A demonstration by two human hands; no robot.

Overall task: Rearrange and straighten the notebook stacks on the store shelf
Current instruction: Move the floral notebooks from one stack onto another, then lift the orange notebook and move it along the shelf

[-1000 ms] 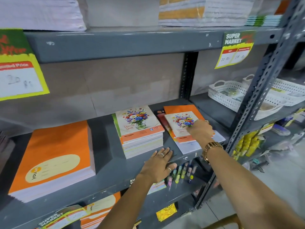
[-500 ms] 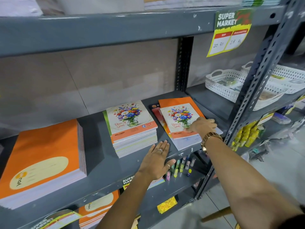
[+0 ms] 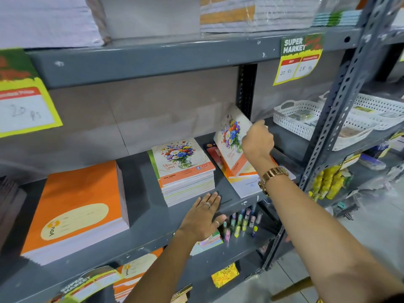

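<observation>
At the near edge of the grey metal shelf (image 3: 153, 228), the left hand (image 3: 202, 217) is lying palm down with its fingers (image 3: 213, 196) spread flat and gripping nothing; the fingertips are resting just in front of the floral notebook stack (image 3: 183, 171), close to its lower edge, contact not clear. Two rings are showing on that hand. To the left, well apart from the hand, a thick orange notebook stack (image 3: 76, 206) is sitting square on the same shelf. Below the shelf lip, small coloured bottles (image 3: 240, 224) are standing on the lower shelf, beside a pastel paper block (image 3: 209, 241) partly hidden by the left wrist. Further in, the right hand (image 3: 258, 143), with a gold watch (image 3: 273, 177) on the wrist, is holding one floral notebook (image 3: 229, 136) by its right edge; the fingers are closed on it, though the grip itself is hidden behind the hand. This notebook is tilting up, its far end raised toward the back wall and its orange near end touching the loose pile (image 3: 242, 182) beneath, which is lying skewed at the right end of the shelf, with a red cover (image 3: 213, 153) sticking out on its left. Past the upright post (image 3: 341, 101), white perforated baskets (image 3: 299, 119) are sitting on the neighbouring shelf. Overhead, a yellow price tag (image 3: 297, 60) is hanging from the upper shelf, which is carrying more paper stacks (image 3: 251, 16).
</observation>
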